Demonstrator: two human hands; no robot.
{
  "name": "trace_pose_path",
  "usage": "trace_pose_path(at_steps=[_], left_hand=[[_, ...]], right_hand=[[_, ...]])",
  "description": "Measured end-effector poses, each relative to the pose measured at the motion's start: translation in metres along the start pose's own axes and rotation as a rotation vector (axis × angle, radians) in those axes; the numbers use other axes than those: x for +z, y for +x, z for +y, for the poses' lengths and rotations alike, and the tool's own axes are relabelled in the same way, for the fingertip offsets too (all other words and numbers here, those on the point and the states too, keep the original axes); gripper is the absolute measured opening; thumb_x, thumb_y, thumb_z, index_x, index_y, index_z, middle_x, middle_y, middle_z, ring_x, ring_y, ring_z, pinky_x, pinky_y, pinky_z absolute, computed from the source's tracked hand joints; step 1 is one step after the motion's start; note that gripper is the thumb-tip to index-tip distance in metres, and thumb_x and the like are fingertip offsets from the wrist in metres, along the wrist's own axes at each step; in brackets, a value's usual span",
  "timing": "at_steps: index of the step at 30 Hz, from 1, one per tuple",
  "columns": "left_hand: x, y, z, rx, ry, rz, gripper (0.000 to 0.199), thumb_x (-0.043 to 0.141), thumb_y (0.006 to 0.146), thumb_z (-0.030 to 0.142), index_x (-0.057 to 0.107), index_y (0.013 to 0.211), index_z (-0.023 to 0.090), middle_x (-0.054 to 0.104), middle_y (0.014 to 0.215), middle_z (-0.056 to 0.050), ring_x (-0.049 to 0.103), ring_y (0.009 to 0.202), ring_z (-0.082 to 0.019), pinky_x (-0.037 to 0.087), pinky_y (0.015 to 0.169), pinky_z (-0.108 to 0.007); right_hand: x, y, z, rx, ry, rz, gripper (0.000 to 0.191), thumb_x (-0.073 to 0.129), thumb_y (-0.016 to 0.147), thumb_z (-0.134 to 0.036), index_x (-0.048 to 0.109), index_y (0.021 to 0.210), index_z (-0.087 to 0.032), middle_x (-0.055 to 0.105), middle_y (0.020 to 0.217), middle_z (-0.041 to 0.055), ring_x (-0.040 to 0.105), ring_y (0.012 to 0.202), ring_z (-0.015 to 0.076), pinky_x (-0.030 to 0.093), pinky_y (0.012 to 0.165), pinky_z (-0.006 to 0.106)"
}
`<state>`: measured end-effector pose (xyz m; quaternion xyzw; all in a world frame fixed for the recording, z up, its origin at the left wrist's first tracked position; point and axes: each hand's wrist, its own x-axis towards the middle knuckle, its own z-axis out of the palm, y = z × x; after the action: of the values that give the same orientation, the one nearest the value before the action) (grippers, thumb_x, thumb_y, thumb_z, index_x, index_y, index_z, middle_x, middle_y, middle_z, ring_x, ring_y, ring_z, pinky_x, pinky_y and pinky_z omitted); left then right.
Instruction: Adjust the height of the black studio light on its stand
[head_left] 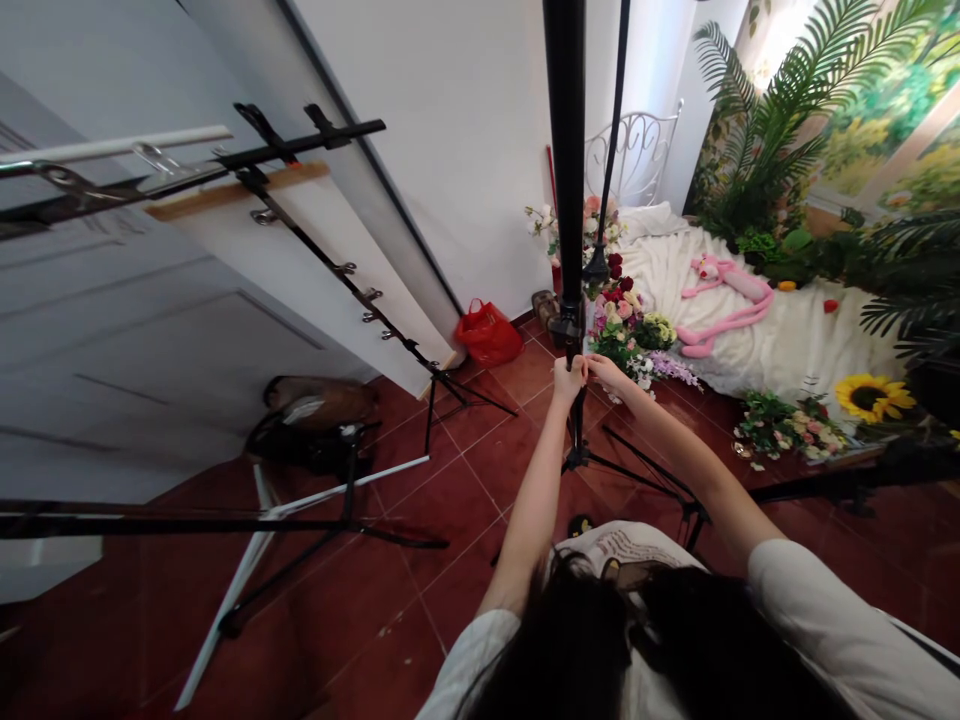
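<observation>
A black upright stand rises in front of me, with its tripod legs spread on the red tiled floor. My left hand is wrapped round the thin pole just below the stand's joint. My right hand meets it from the right at the same height, its fingers pressed together at the pole's side; what they pinch is too small to make out. A second thin black pole with a dark fitting at its lower end hangs just right of the stand.
Left stand a clipped white backdrop roll, a red bag and white and black stand legs. Flowers, a white fur cover with a pink plush toy, a sunflower and palm leaves lie right.
</observation>
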<state>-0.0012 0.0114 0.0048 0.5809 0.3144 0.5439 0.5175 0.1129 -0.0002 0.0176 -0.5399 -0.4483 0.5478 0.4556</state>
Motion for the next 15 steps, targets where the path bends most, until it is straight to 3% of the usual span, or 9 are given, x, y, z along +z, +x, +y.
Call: trace_pose_path(at_steps=[3,7,12,15], left_hand=[[0.0,-0.001,0.002,0.013,-0.006,-0.004,0.09,0.044,0.07,0.107,0.046,0.042,0.022,0.04,0.035,0.0,0.038,0.034,-0.008,0.028,0.041,-0.026],[0.0,-0.002,0.003,0.003,-0.011,0.01,0.09,0.046,0.068,0.107,0.046,0.041,0.022,0.04,0.034,0.0,0.038,0.033,-0.008,0.029,0.041,-0.026],[0.002,-0.002,0.004,-0.012,-0.02,0.015,0.09,0.046,0.065,0.109,0.044,0.039,0.022,0.038,0.033,0.0,0.037,0.032,-0.008,0.029,0.04,-0.026],[0.002,-0.002,0.006,-0.007,-0.024,0.024,0.09,0.046,0.067,0.108,0.046,0.04,0.022,0.04,0.034,0.0,0.037,0.033,-0.008,0.029,0.041,-0.026]], right_hand=[[0.007,-0.01,0.011,0.06,0.192,0.093,0.036,0.079,0.084,-0.053,0.063,0.079,-0.021,0.061,0.065,-0.0053,0.057,0.06,0.0102,0.049,0.064,0.021],[0.02,-0.013,0.015,-0.001,0.36,0.203,0.042,0.084,0.078,-0.06,0.062,0.077,-0.024,0.057,0.062,-0.0067,0.054,0.057,0.0107,0.047,0.058,0.022],[0.034,-0.012,0.004,0.01,0.377,0.428,0.036,0.087,0.081,-0.047,0.061,0.08,-0.022,0.055,0.059,-0.006,0.057,0.064,0.014,0.045,0.06,0.025],[0.038,-0.014,-0.002,0.041,0.35,0.49,0.033,0.084,0.085,-0.041,0.058,0.08,-0.022,0.056,0.06,-0.0057,0.057,0.069,0.0139,0.045,0.064,0.026]])
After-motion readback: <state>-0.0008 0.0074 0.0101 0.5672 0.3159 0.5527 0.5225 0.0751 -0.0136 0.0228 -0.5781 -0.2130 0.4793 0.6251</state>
